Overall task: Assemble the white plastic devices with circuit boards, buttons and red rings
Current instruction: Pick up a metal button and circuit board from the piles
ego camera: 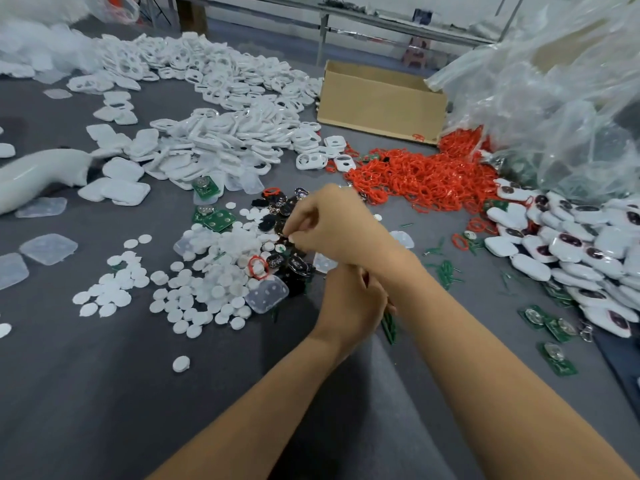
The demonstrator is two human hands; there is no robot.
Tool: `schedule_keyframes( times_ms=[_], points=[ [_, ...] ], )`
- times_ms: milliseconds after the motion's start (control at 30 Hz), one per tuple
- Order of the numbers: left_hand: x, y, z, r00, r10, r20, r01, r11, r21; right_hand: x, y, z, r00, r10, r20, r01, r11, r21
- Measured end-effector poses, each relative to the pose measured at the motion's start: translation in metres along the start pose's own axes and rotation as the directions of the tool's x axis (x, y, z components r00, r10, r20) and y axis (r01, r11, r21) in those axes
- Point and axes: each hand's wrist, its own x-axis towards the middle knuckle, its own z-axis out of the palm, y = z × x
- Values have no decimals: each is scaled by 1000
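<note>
Left hand (349, 299) curls, around what I cannot tell. Right hand (332, 226), left of the red rings (415, 178), pinches a small part (286, 237): light, slick, probably best held by its edges.

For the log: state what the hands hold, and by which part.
Cannot be told: the right hand has its fingertips together at the dark pieces; the left hand curls beneath it, contents hidden.
</note>
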Motion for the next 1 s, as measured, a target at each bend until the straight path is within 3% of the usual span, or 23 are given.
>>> schedule_keyframes(
  times_ms=[133,200,400,667,833,1000],
  points=[
    [9,-3,5,999,-47,19,48,997,-60,-40,23,-24,972,155,-175,-57,882,468],
    [10,-5,4,999,-28,34,30,998,-58,-61,39,-32,944,223,-243,-48,821,568],
    [11,-10,4,996,-67,-56,56,984,-170,-96,81,-19,863,356,-358,-114,828,548],
    [12,-9,4,996,-47,-73,33,984,-172,-91,82,-7,841,312,-443,-160,924,346],
    [13,-10,4,997,-62,-54,50,978,-201,-92,86,-5,834,307,-459,-165,932,323],
    [14,-11,5,996,-69,-56,56,977,-207,-93,86,0,835,220,-505,-145,972,184]
  ],
)
